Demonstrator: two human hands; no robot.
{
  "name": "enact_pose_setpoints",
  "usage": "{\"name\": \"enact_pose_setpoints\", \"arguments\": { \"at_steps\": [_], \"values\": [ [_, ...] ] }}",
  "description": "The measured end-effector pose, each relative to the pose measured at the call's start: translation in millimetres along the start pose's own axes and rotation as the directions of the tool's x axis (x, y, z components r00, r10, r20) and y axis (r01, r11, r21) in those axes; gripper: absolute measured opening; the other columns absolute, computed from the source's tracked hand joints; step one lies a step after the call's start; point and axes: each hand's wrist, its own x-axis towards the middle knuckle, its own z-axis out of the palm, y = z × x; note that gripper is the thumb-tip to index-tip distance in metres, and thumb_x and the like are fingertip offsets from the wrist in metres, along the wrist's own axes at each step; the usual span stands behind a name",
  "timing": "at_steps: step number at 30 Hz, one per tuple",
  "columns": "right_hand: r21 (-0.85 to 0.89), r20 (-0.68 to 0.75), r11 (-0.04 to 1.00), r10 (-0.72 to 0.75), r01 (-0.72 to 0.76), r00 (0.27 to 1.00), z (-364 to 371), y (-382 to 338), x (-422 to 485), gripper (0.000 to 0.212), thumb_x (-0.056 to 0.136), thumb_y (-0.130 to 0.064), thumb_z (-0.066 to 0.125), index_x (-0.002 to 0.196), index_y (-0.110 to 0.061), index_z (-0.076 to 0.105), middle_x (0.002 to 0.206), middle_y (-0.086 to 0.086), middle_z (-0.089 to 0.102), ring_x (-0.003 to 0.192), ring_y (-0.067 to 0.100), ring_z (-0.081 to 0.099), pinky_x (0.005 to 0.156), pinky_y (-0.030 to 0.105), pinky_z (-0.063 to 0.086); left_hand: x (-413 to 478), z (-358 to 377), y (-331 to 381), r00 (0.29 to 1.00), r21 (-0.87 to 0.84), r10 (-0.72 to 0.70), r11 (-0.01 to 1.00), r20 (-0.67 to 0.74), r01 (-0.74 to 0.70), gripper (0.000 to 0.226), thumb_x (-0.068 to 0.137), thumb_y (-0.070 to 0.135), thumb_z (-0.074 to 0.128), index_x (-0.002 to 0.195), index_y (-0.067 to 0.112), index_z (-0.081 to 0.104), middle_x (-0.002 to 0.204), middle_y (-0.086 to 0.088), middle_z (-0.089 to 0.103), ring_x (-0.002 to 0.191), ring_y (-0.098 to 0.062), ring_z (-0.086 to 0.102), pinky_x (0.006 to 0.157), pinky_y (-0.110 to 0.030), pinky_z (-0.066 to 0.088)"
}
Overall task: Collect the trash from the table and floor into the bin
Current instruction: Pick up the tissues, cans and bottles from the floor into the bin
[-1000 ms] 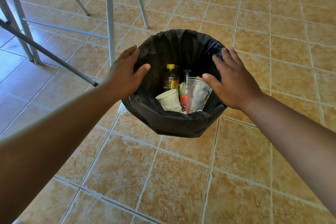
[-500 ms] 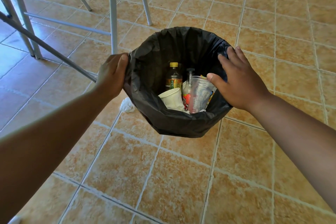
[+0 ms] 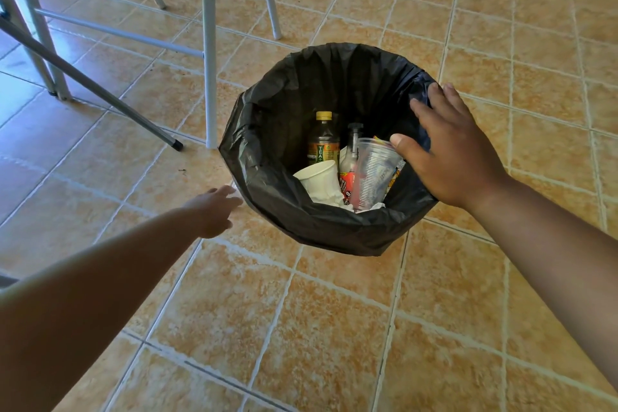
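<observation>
From the head view, the bin (image 3: 317,231) stood on the tiled floor by the table legs (image 3: 209,43), with a tea bottle (image 3: 322,140), paper cup (image 3: 317,181) and clear cup (image 3: 371,174) inside. The right hand (image 3: 458,157) lay spread on its right rim. The left hand (image 3: 214,211) hung low beside it, fingers loose and holding nothing.

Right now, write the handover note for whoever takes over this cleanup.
Left hand: open, low beside the bin, fingertips at a white scrap on the floor.
Right hand: open, resting on the bin's rim.
Done: tea bottle, paper cup, clear plastic cup and more lie in the bin.
Left: bin that scrap; the tabletop is out of view, so check it.
</observation>
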Motion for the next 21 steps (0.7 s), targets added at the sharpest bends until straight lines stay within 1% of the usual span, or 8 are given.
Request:
{"name": "enact_pose_setpoints", "arguments": {
  "at_steps": [2, 4, 9, 12, 14, 16, 18, 21],
  "values": [
    [0.003, 0.001, 1.000, 0.003, -0.003, 1.000, 0.2, -0.4, 0.4, 0.072, 0.097, -0.056, 0.042, 0.155, -0.015, 0.027, 0.166, 0.006, 0.006, 0.153, 0.017, -0.006, 0.120, 0.035, 0.005, -1.7, 0.9, -2.2, 0.996, -0.055, -0.038, 0.998, -0.083, 0.034, 0.044, 0.090, 0.031, 0.064, 0.132, 0.023, 0.051, 0.130, -0.002, 0.054, 0.113, -0.021, 0.054, 0.091, -0.036, 0.052],
    [0.004, 0.004, 1.000, 0.004, -0.004, 1.000, 0.2, -0.7, 1.0, 0.072, 0.097, -0.055, 0.043, 0.155, -0.015, 0.027, 0.166, 0.006, 0.006, 0.153, 0.017, -0.006, 0.121, 0.036, 0.005, -4.1, 3.2, -4.1, 0.995, -0.078, -0.060, 0.995, -0.076, 0.054, 0.039, 0.090, 0.025, 0.063, 0.126, 0.018, 0.052, 0.120, -0.004, 0.060, 0.103, -0.021, 0.060, 0.085, -0.037, 0.055],
    [0.009, 0.001, 1.000, 0.002, -0.002, 1.000, -0.5, -0.5, 1.6, 0.072, 0.097, -0.054, 0.044, 0.155, -0.015, 0.028, 0.166, 0.006, 0.007, 0.153, 0.017, -0.006, 0.120, 0.037, 0.006, -8.9, 9.8, -8.2, 0.990, -0.115, -0.132, 0.985, -0.045, 0.126, 0.042, 0.091, 0.014, 0.058, 0.132, 0.015, 0.050, 0.117, -0.007, 0.061, 0.101, -0.024, 0.061, 0.083, -0.036, 0.054],
    [0.008, 0.004, 1.000, 0.001, -0.001, 1.000, 0.0, -0.7, 1.1, 0.072, 0.097, -0.055, 0.044, 0.155, -0.015, 0.028, 0.166, 0.006, 0.007, 0.153, 0.017, -0.006, 0.120, 0.037, 0.006, -5.5, -9.7, -18.5, 0.963, -0.253, -0.211, 0.953, -0.168, 0.164, 0.030, 0.091, 0.012, 0.058, 0.120, 0.010, 0.065, 0.118, -0.013, 0.059, 0.104, -0.028, 0.057, 0.085, -0.034, 0.046],
    [0.011, 0.006, 1.000, 0.000, 0.000, 1.000, 0.5, -0.7, 0.9, 0.072, 0.097, -0.055, 0.044, 0.155, -0.015, 0.028, 0.166, 0.005, 0.007, 0.153, 0.017, -0.006, 0.120, 0.036, 0.006, -4.8, -32.6, -23.5, 0.877, -0.426, -0.307, 0.895, -0.369, 0.134, 0.021, 0.086, 0.012, 0.066, 0.104, 0.002, 0.069, 0.102, -0.019, 0.061, 0.088, -0.031, 0.056, 0.072, -0.035, 0.041],
    [0.013, 0.003, 1.000, -0.001, 0.001, 1.000, 0.6, -0.3, 0.8, 0.072, 0.097, -0.055, 0.044, 0.155, -0.015, 0.028, 0.166, 0.006, 0.007, 0.153, 0.017, -0.006, 0.120, 0.036, 0.006, -9.7, -64.1, -20.6, 0.713, -0.612, -0.479, 0.786, -0.512, 0.088, 0.015, 0.082, 0.019, 0.068, 0.088, 0.005, 0.068, 0.085, -0.018, 0.064, 0.075, -0.031, 0.056, 0.065, -0.032, 0.037],
    [0.011, 0.001, 1.000, -0.001, 0.001, 1.000, 0.4, -0.1, 1.0, 0.072, 0.097, -0.055, 0.043, 0.155, -0.015, 0.028, 0.166, 0.006, 0.007, 0.153, 0.017, -0.006, 0.120, 0.037, 0.007, -17.3, -100.0, -12.1, 0.573, -0.742, -0.619, 0.670, -0.537, 0.029, 0.018, 0.081, 0.033, 0.065, 0.089, 0.017, 0.067, 0.078, -0.008, 0.065, 0.070, -0.027, 0.057, 0.065, -0.032, 0.044],
    [0.012, 0.011, 1.000, 0.001, -0.001, 1.000, 0.4, 0.1, 1.0, 0.073, 0.097, -0.056, 0.043, 0.155, -0.015, 0.027, 0.166, 0.006, 0.006, 0.153, 0.018, -0.007, 0.121, 0.038, 0.007, -32.6, -157.2, 4.6, 0.459, -0.840, -0.707, 0.497, -0.538, -0.218, 0.017, 0.078, 0.045, 0.064, 0.090, 0.033, 0.058, 0.078, 0.009, 0.062, 0.075, -0.020, 0.063, 0.069, -0.041, 0.056]
  ]
}}
